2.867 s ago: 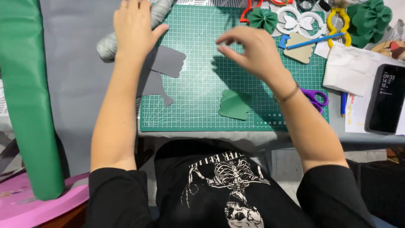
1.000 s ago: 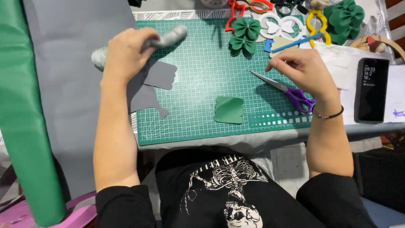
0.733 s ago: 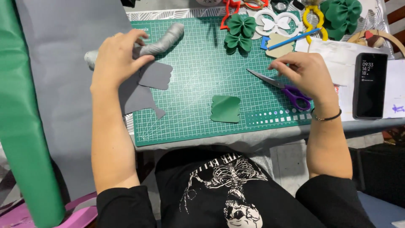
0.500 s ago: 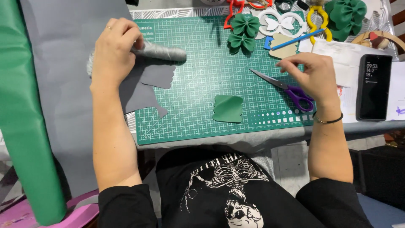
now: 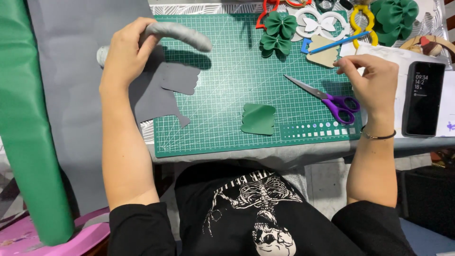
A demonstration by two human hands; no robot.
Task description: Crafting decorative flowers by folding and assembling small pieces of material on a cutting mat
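My left hand (image 5: pixel 124 53) grips a rolled grey sheet (image 5: pixel 176 34) and holds it lifted above the left part of the green cutting mat (image 5: pixel 222 80). Under it lie a flat grey sheet (image 5: pixel 85 85) and a cut grey piece (image 5: pixel 180 78). My right hand (image 5: pixel 368 80) hovers over the mat's right edge with fingers loosely pinched and nothing in them, just above purple-handled scissors (image 5: pixel 332 97). A cut green piece with wavy edges (image 5: pixel 258 118) lies near the mat's front.
Green bows (image 5: pixel 277 31), coloured plastic templates (image 5: pixel 322 19) and a tan cutout (image 5: pixel 324 57) lie at the mat's back. A black phone (image 5: pixel 423 97) rests on white paper at right. A big green roll (image 5: pixel 26 123) runs down the left side, a pink roll (image 5: pixel 28 239) below.
My left hand picked the grey roll up and swung it across the mat's corner. My right hand let go of the scissors, which now lie on the mat.
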